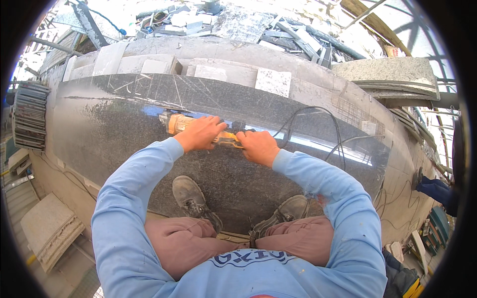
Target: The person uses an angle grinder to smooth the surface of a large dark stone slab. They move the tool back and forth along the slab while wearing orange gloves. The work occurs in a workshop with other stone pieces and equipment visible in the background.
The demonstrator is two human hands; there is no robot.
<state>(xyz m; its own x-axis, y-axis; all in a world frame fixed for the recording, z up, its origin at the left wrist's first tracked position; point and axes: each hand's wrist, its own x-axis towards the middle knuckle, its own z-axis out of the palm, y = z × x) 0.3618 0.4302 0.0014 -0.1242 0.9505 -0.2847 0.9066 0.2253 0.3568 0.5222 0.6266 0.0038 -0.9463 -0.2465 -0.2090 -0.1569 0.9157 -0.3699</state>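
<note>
A yellow angle grinder [179, 123] lies level over a large dark grey stone slab [119, 144], its metal head pointing left. My left hand [202, 134] is wrapped over the front of its body. Behind it, my right hand [260, 147] grips the rear end. Under the grinder's head the disc is mostly hidden; whether it touches the slab I cannot tell. A black power cord [318, 108] loops over the slab to the right. Along the slab runs a bright, shiny strip [318, 144], and pale dust coats its left end.
My shoes [189, 194] rest on the slab. Pale stone blocks [273, 82] line its far side, with a heap of stone offcuts [198, 22] beyond. Stacked slabs stand at left [31, 115] and far right [387, 74]. Another person's leg [431, 188] shows at the right edge.
</note>
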